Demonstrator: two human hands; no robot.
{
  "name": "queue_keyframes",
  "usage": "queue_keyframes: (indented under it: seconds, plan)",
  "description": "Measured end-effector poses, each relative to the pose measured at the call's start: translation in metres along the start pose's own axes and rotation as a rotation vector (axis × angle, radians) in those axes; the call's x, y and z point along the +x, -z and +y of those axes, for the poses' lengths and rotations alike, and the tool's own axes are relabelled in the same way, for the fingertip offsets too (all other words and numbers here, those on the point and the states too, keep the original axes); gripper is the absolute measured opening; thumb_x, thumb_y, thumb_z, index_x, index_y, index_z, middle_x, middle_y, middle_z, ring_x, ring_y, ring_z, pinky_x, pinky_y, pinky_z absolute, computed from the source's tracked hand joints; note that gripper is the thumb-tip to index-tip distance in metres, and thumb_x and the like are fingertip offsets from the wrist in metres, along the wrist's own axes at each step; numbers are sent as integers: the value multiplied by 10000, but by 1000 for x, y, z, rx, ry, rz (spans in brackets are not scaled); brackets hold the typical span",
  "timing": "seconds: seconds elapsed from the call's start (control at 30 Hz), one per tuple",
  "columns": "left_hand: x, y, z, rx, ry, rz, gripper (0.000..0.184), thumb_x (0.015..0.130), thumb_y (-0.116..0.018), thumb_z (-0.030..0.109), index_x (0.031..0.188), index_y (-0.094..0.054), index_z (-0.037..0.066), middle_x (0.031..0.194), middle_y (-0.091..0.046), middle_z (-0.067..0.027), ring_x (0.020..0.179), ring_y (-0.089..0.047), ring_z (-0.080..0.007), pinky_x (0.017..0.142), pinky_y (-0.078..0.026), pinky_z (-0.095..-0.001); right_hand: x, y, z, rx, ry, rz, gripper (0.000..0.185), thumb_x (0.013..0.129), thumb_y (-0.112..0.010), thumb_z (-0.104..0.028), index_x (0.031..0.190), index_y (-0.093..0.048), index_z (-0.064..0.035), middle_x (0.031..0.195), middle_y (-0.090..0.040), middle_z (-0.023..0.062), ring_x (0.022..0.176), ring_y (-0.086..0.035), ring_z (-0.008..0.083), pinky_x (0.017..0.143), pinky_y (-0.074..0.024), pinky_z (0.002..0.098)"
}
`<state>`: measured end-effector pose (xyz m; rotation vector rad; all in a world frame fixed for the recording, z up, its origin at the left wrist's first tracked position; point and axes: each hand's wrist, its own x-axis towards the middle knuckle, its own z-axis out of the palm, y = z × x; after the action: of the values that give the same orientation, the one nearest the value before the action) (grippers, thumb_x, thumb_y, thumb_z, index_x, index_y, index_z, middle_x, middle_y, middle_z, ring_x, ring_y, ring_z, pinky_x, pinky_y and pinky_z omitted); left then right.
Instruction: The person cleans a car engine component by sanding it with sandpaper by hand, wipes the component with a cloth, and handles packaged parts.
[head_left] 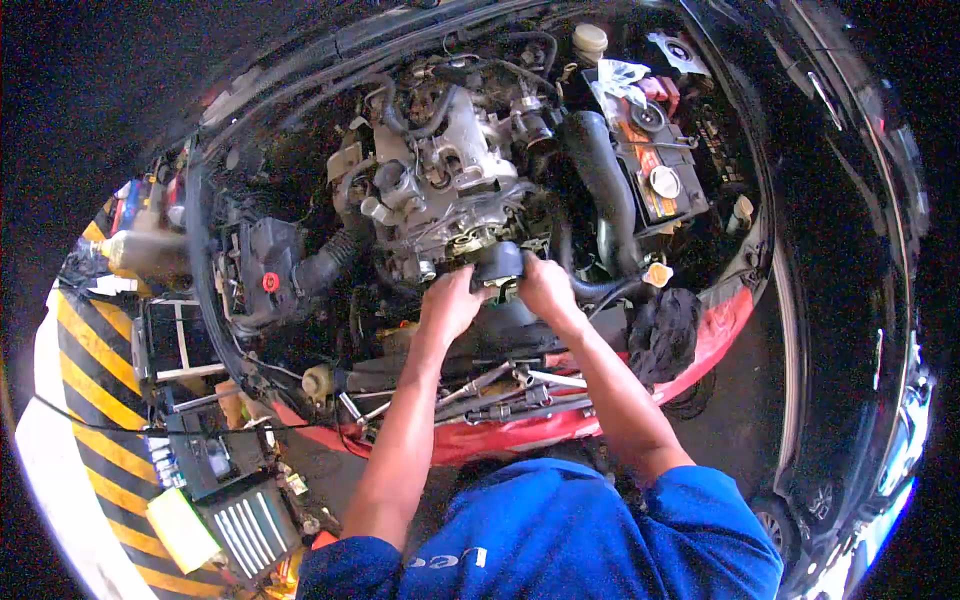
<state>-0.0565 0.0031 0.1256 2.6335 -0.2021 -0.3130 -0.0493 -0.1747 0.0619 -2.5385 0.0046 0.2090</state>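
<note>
Both my arms reach into an open engine bay, over the front of the engine (440,160). Between my hands is a dark, rounded part (502,259) with a smooth outer face; its exact kind does not show. My left hand (453,304) grips its left side with curled fingers, the thumb pointing inward. On the opposite side my right hand (547,290) is closed around the edge. The fingertips are partly hidden behind the part, and I cannot tell whether it touches the engine.
Several wrenches and sockets (490,388) lie along the front crossmember, above the red bumper (460,442). A battery (655,170) with loose items on top sits at the right, beside a thick black hose (600,180). A black cloth (665,330) hangs at front right.
</note>
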Motion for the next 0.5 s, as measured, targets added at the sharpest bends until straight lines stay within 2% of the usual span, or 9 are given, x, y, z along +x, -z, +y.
queue_keyframes:
  seconds: [0.13, 0.17, 0.27, 0.3, 0.33, 0.37, 0.4, 0.43, 0.5]
  plan:
    - [-83, 16, 3, -153, -45, 206, 417, 830, -660, 296, 1162, -584, 55, 1017, -630, -150, 922, -602, -297, 820, -477, -372, -88, 67, 38, 310, -30, 291, 311, 730, -586, -75, 1039, -583, -35, 778, -641, 210, 786, -645, 360, 682, -499, 431]
    - [-103, 17, -2, -133, -39, 270, 386, 847, -644, 256, 1171, -581, 54, 1021, -631, -146, 915, -606, -276, 828, -479, -362, -108, 70, 66, 455, -91, 335, 246, 770, -576, -89, 1006, -598, -24, 744, -640, 176, 735, -641, 299, 657, -486, 400]
    - [-159, 1, -27, -328, 63, 352, 323, 886, -596, 194, 1168, -586, 37, 1067, -632, -133, 960, -601, -254, 828, -473, -351, -193, 98, 111, 809, -542, 487, 202, 893, -537, -183, 878, -618, 1, 665, -591, 47, 631, -540, 107, 567, -419, 310]
    - [-175, -4, -30, -424, 122, 353, 309, 898, -579, 184, 1165, -588, 29, 1087, -629, -135, 984, -597, -255, 832, -468, -351, -224, 79, 144, 903, -569, 683, 297, 937, -498, -253, 829, -611, 0, 638, -537, 10, 581, -443, 74, 515, -367, 275]
    - [-189, -2, -24, -489, 199, 325, 300, 912, -557, 176, 1168, -586, 22, 1110, -623, -147, 1006, -592, -259, 852, -461, -352, -260, 66, 174, 915, -693, 684, 303, 924, -517, -254, 793, -608, 3, 611, -538, 26, 555, -450, 86, 494, -367, 284]
    - [-198, -11, -32, -396, 150, 342, 295, 921, -543, 172, 1166, -584, 13, 1108, -620, -158, 1004, -592, -266, 862, -455, -358, -296, 47, 202, 781, -893, 649, 297, 894, -549, -245, 779, -611, 21, 594, -541, 35, 538, -459, 100, 483, -381, 318]
    - [-207, -21, -40, -305, 98, 366, 291, 929, -530, 169, 1163, -582, 3, 1106, -617, -170, 1002, -591, -274, 872, -448, -365, -338, -20, 266, 714, -919, 711, 253, 855, -569, -209, 764, -611, 23, 577, -526, 31, 539, -477, 113, 479, -391, 347]
    - [-215, -27, -46, -317, 92, 320, 290, 930, -527, 165, 1157, -581, -6, 1107, -615, -173, 1007, -588, -281, 875, -444, -370, -366, -23, 253, 853, -1150, 662, 183, 783, -589, -166, 753, -621, 12, 584, -568, 65, 514, -531, 182, 494, -435, 382]
    - [-222, -27, -24, -201, 67, 262, 277, 928, -524, 149, 1142, -584, -15, 1100, -612, -178, 1005, -581, -300, 870, -437, -388, -466, -187, 375, -64, -748, 78, 139, 718, -578, -145, 659, -626, -28, 655, -643, 138, 576, -624, 292, 523, -490, 422]
